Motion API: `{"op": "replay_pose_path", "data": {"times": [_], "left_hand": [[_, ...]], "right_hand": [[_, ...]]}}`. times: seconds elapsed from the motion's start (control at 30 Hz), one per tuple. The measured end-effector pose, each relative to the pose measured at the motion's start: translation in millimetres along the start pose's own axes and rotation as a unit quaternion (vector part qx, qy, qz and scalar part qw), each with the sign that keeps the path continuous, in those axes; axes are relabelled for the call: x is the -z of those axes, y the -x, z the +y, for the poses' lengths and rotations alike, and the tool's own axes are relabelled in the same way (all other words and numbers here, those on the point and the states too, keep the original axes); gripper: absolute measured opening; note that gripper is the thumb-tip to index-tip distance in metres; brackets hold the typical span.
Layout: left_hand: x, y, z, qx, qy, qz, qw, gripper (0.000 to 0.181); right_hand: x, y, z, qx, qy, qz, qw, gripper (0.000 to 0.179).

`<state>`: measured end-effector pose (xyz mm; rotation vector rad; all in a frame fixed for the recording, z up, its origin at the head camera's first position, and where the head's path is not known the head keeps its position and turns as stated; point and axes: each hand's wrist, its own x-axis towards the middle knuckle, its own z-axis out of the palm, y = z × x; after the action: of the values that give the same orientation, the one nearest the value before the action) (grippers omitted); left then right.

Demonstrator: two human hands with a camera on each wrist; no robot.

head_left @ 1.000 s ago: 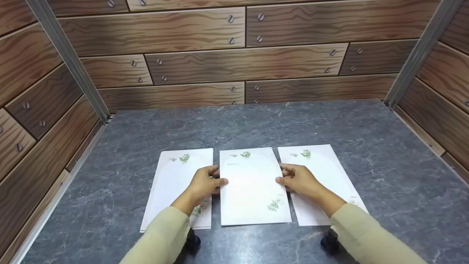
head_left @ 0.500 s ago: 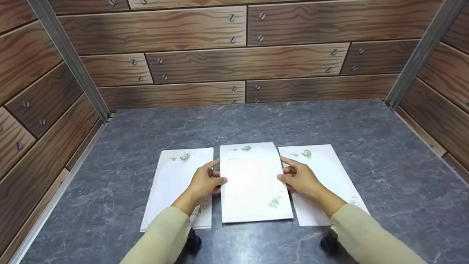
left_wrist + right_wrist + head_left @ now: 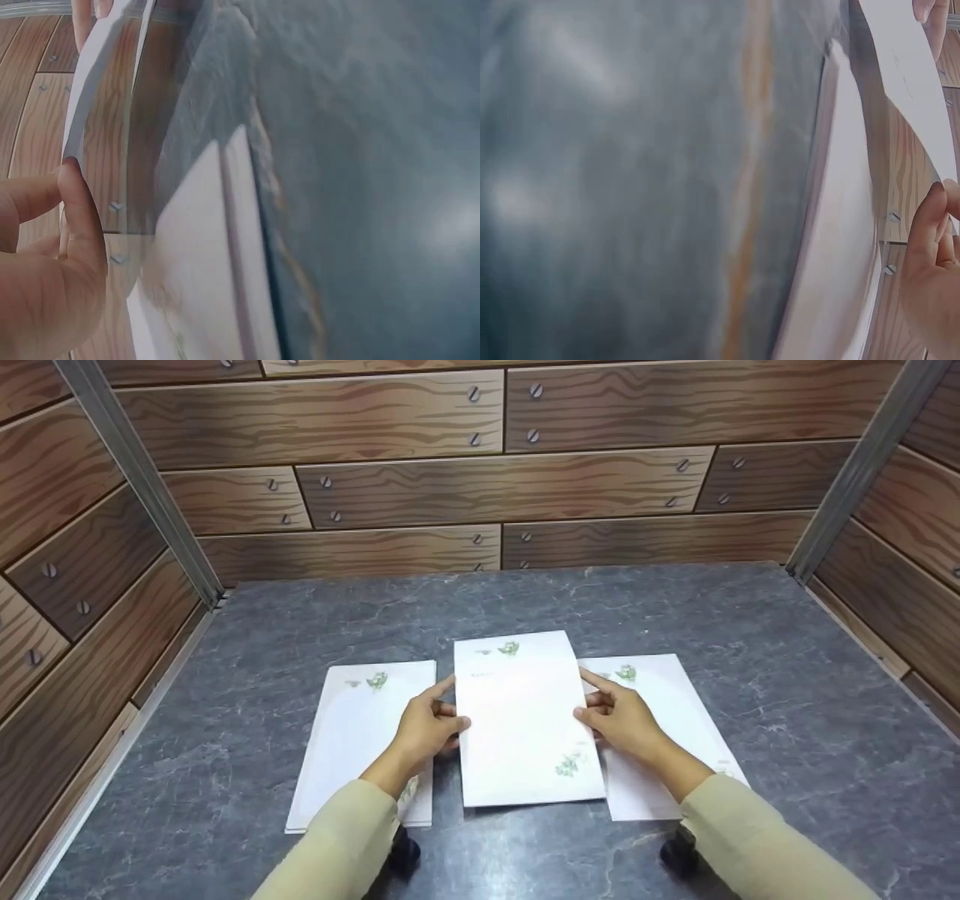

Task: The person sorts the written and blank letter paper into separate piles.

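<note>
In the head view a white sheet of paper (image 3: 525, 720) with green leaf prints hangs a little above the table, its far end tilted up. My left hand (image 3: 426, 729) pinches its left edge, thumb on top and fingers beneath. Opposite, the right edge is pinched by my right hand (image 3: 624, 721). Both wrist views show the sheet edge-on, raised off the tabletop, with the left thumb (image 3: 81, 217) and right thumb (image 3: 928, 225) against it. A left paper stack (image 3: 352, 735) lies under my left forearm, and a right paper stack (image 3: 679, 712) is partly covered by my right hand.
The grey marbled table (image 3: 480, 607) runs back to a wood-plank patterned wall (image 3: 420, 495). Similar panels and metal corner posts (image 3: 142, 480) stand at both sides. Dark wrist devices (image 3: 405, 851) sit below the sleeves.
Between both hands the sheet has risen and moved slightly away and right, its far edge lifting more. The two side stacks stay put.
</note>
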<state>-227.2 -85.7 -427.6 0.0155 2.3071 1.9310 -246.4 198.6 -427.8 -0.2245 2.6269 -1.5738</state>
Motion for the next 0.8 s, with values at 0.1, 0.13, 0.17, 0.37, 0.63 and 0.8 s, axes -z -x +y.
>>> {"op": "replay_pose_path", "data": {"times": [0.1, 0.13, 0.17, 0.37, 0.63, 0.8], "left_hand": [[-3.9, -1.1, 3.0, 0.005, 0.001, 0.0, 1.0, 0.071], [-5.5, -1.6, 3.9, 0.004, 0.0, 0.001, 1.0, 0.071], [-7.2, -2.2, 5.0, 0.005, 0.001, 0.002, 1.0, 0.071], [-20.8, -6.9, 8.4, 0.005, 0.006, 0.008, 0.9999, 0.072], [-44.2, -9.5, 12.6, 0.004, 0.006, 0.007, 0.9999, 0.072], [-59.9, -9.6, 13.3, -0.005, 0.03, 0.004, 0.9995, 0.072]], "right_hand": [[5, 0.5, 0, -0.006, -0.012, 0.0, 0.9999, 0.063], [6, 0.6, 0, -0.006, -0.011, 0.001, 0.9999, 0.063], [8, 0.8, 0, -0.007, -0.011, 0.001, 0.9999, 0.063], [22, 3.9, 4, -0.01, -0.001, -0.004, 0.9999, 0.063], [43, 11.1, 14, -0.016, 0.01, -0.014, 0.9997, 0.065], [57, 16.0, 21, -0.006, 0.004, -0.014, 0.9999, 0.064]]}}
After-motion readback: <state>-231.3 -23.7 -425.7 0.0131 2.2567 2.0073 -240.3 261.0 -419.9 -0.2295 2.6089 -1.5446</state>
